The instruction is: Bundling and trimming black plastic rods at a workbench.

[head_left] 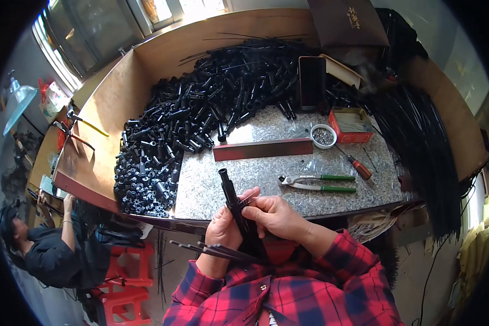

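In front of my chest, a black stepped tube [229, 190] stands tilted, its open end pointing away from me. My left hand [223, 228] is wrapped round its lower part. Fingers and thumb of my right hand [276, 214] are pinched together at the tube's side, beside a collar-like part; whatever lies between the fingertips is too small to make out. Several thin black rods [217, 251] stick out to the left across my left wrist. My hands hide the lower end of the tube.
On the speckled worktop [239, 190] lie a dark red bar [263, 149], green-handled nippers [318, 183], a screwdriver [359, 167], a white bowl [323, 144] of small metal bits, a red box [351, 133] and a phone [312, 81]. Heaped black tubes [201, 103] and long black rods [418, 125] surround them. A co-worker [54, 247] sits left.
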`<state>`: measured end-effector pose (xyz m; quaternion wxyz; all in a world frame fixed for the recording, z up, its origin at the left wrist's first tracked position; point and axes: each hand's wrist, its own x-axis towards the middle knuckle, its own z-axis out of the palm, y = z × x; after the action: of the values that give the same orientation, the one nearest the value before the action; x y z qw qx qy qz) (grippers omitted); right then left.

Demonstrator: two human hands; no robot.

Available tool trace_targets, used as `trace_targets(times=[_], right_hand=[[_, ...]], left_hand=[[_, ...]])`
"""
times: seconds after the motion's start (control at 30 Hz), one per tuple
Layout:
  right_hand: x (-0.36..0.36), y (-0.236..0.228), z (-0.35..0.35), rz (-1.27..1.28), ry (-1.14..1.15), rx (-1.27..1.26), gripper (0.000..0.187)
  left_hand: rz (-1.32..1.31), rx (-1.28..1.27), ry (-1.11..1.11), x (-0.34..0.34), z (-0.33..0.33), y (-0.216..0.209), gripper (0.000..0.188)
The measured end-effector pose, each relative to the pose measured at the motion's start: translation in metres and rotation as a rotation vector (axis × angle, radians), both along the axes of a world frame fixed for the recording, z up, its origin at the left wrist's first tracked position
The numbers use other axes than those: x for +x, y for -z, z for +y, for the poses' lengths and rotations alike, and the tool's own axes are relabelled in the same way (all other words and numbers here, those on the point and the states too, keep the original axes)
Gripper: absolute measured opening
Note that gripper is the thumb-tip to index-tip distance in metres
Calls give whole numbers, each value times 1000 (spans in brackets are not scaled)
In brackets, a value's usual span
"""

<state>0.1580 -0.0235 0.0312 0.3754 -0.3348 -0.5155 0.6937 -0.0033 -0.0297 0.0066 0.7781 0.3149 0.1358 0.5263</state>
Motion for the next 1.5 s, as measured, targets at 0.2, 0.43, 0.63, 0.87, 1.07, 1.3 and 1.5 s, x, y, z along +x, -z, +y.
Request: trace_targets(times=[0.2, 0.43, 0.63, 0.87, 1.07, 1.3, 1.5], right_hand=[[-1, -3, -2, 15, -34, 32, 20], [-1, -4, -3, -35, -7, 113, 21], [-5, -7, -2, -6, -8, 97, 21], [-9, -4, 1, -12, -33, 100, 18], [-9, -2, 6, 25, -99, 103, 17], [-26, -10, 1, -58, 64, 411, 14], [-56, -7, 14, -78, 273, 666, 13]], left_hand=[[-38, 48, 68, -8, 0, 1, 51], [-100, -37, 15, -8, 1, 8, 54], [-111, -116, 3, -10, -1, 7, 54], [-125, -71, 33, -13, -3, 9, 57], [-76, -44, 57, -15, -1, 7, 65], [-58, -91, 24, -24, 5, -8, 66], [172, 54, -493, -40, -6, -19, 32]])
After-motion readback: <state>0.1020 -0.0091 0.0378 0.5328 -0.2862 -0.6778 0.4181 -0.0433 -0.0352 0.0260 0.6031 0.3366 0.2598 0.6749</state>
